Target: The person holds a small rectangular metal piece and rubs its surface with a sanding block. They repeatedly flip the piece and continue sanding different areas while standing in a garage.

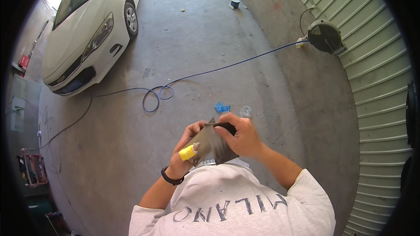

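Note:
Both my hands are together in front of my shirt. My left hand point(186, 148) grips a flat greyish-tan putty scraper point(202, 143), which it holds at a slant. A yellow wrap point(188, 152) sits at the thumb of that hand. My right hand point(243, 135) is closed around the upper edge of a darker rectangular metal scraper point(223, 146). The two blades meet and overlap near their top corners. Some fingers of each hand are hidden behind the blades.
A white car point(83, 30) stands at the far left. A blue hose point(236, 63) crosses the concrete floor from a wall-side reel point(324, 37), with loops midway. Beyond my hands lie a blue wrapper point(222, 107) and clear crumpled plastic point(246, 112). A can point(235, 3) stands farther off.

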Demonstrator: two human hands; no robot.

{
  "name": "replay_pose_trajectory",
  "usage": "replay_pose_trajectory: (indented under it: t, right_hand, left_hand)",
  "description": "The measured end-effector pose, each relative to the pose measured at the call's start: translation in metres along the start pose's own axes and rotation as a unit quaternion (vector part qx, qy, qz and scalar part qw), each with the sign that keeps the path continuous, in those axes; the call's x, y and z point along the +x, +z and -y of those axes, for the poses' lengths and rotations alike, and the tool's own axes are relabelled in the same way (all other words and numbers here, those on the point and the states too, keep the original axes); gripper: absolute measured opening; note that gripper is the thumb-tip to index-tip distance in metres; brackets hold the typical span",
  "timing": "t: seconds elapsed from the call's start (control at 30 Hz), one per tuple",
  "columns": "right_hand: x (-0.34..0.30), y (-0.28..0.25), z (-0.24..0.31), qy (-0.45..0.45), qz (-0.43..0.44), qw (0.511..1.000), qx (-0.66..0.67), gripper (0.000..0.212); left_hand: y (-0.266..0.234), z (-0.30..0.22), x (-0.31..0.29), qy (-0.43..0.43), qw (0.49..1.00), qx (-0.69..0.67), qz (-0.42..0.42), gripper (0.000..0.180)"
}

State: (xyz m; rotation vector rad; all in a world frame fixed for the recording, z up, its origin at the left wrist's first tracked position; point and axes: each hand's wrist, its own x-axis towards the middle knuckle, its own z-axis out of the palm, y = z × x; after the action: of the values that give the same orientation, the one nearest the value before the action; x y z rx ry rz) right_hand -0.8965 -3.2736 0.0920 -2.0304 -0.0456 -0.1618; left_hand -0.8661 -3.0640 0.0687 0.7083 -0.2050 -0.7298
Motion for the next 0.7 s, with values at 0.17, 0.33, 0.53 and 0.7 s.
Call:
replay_pose_trajectory:
  t: [0.17, 0.33, 0.53, 0.7]
  right_hand:
    - [0.008, 0.005, 0.007, -0.139, -0.079, 0.980, -0.121, 0.017]
    - [0.002, 0.018, 0.015, -0.088, -0.078, 0.991, -0.067, 0.024]
    - [0.006, 0.016, 0.013, -0.110, -0.065, 0.991, 0.027, 0.024]
    - [0.005, 0.017, 0.013, -0.078, -0.032, 0.993, 0.084, 0.021]
  left_hand:
    - [0.015, -0.004, 0.012, -0.004, 0.998, -0.007, 0.059, 0.092]
    - [0.016, -0.001, 0.019, 0.062, 0.991, 0.110, 0.036, 0.089]
    - [0.016, -0.004, 0.013, 0.069, 0.990, 0.109, 0.065, 0.101]
    - [0.029, -0.004, 0.009, 0.092, 0.976, 0.189, 0.056, 0.104]
